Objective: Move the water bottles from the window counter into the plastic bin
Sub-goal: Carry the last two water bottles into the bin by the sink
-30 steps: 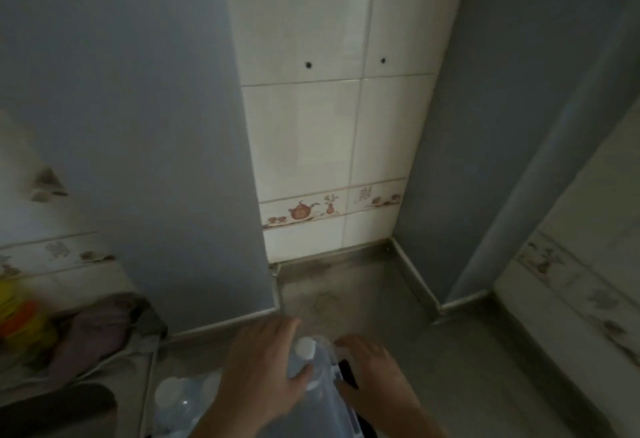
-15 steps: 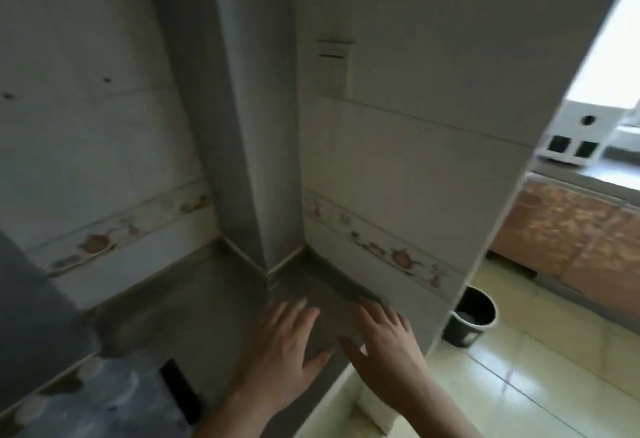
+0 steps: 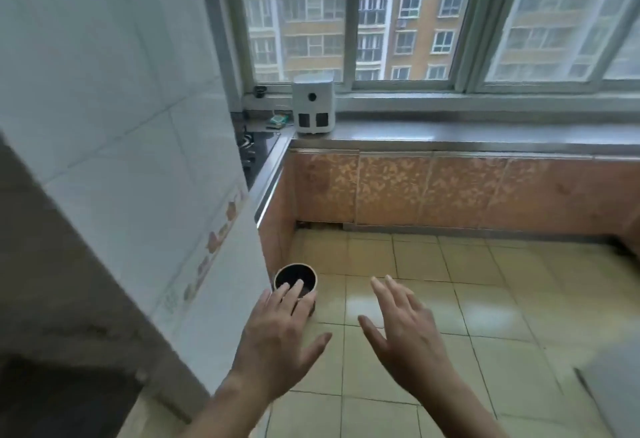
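1. Steel-grey counter runs under the window across the upper frame — no water bottles or plastic bin show on it or anywhere in view.
2. A white boxy appliance stands at the counter's left end.
3. Left hand and right hand hover low centre, each grip spread and empty.
4. A dark bucket sits on the tiled floor — partly behind the left fingers.

Bright daylight enters through the window from twelve to two o'clock. A pale glare patch lies on the floor tiles near centre. Wide-angle bending curves the edges; the wall at nine o'clock blurs softly.
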